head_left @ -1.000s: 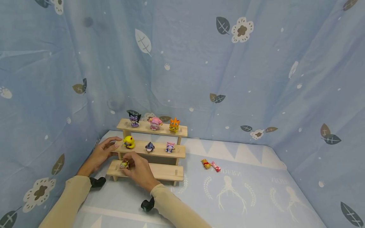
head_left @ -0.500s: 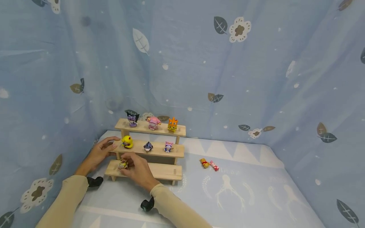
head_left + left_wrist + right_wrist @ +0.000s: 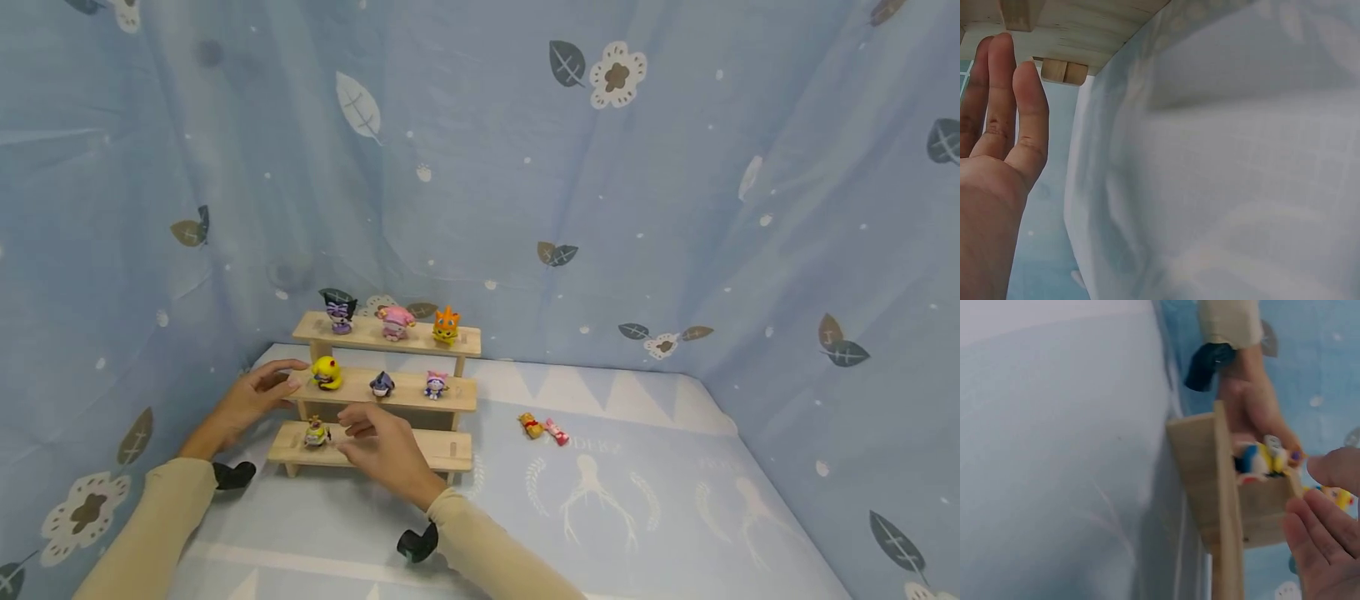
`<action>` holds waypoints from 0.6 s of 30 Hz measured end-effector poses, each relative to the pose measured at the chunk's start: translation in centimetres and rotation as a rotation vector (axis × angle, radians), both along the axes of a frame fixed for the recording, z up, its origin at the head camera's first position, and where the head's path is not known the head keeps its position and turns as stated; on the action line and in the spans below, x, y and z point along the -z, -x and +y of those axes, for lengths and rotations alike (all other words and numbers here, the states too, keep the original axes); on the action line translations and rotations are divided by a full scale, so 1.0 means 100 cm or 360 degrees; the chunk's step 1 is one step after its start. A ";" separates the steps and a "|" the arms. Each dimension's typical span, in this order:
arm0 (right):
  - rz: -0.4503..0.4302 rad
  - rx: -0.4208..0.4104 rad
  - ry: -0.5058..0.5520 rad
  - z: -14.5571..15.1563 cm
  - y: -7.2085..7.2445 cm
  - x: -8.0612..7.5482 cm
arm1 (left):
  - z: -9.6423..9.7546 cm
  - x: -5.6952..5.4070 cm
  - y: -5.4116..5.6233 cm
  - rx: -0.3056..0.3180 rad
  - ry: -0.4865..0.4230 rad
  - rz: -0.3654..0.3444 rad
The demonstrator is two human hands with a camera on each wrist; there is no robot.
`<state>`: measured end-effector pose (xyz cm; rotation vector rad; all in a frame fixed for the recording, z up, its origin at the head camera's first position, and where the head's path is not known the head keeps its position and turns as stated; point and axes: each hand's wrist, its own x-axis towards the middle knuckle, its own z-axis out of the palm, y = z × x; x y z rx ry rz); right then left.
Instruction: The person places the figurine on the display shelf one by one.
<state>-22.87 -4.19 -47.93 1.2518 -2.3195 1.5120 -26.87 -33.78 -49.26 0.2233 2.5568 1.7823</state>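
Observation:
A wooden three-tier display stand (image 3: 438,446) holds small toy figurines. On its bottom tier, at the left, stands a yellowish figurine (image 3: 317,432). My right hand (image 3: 390,450) is just right of that figurine, fingers and thumb spread apart with nothing between them. At the left end of the middle tier is my left hand (image 3: 251,404), its fingertips right at the shelf's end beside a yellow figurine (image 3: 327,373). In the left wrist view the left fingers (image 3: 1001,94) stretch up near the underside of a shelf.
A dark blue figurine (image 3: 382,385) and a pink-and-blue one (image 3: 435,385) share the middle tier. Several more stand on top, among them an orange-and-yellow one (image 3: 446,326). Right of the stand lie an orange-brown figurine (image 3: 531,426) and a pink one (image 3: 557,432). Patterned curtains (image 3: 480,167) enclose the table.
My right hand has let go of the yellowish figurine and moved a little to the right, leaving it standing on the bottom tier. The left hand stays at the middle tier's end.

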 end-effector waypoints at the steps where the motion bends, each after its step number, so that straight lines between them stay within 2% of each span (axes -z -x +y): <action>1: -0.0034 -0.0024 0.0020 0.005 0.000 -0.002 | 0.000 -0.001 0.001 -0.0002 0.0003 -0.0006; 7: -0.0167 -0.0060 0.0105 0.042 0.004 -0.007 | -0.001 -0.003 0.005 -0.0001 0.0008 -0.0027; 18: -0.0246 0.0136 0.0039 0.118 0.016 -0.002 | -0.003 -0.005 0.002 0.0015 0.0084 -0.0057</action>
